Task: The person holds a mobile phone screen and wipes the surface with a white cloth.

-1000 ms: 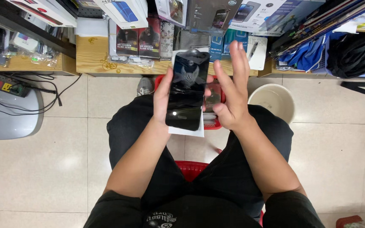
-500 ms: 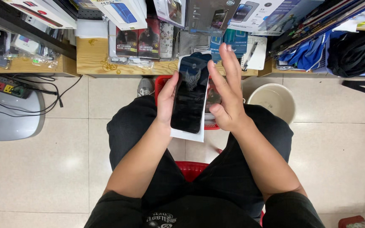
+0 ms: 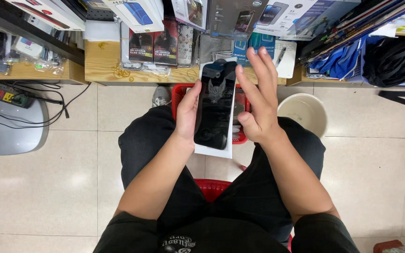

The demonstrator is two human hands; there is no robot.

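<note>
While the person sits on a red stool with knees apart, the left hand grips a dark glossy phone-shaped panel along its left edge, thumb on the front and fingers curled behind, holding it with a white backing sheet that shows below and along its right side. The right hand is spread flat, fingers straight and fanned, its palm beside the panel's right edge and fingertips near the top corner; whether it actually touches the surface cannot be told. The panel sits above the lap, tilted toward the face, over a red basket on the tiled floor. To do this well, it seems wise to keep the left grip on the edges only, so the glossy face stays free of prints, and to bring the flat right hand down evenly rather than with one fingertip. Beyond the right knee stands a pale bucket; to the left, a grey device carries a power strip. Farthest off, a wooden shelf holds packaged boxes.
</note>
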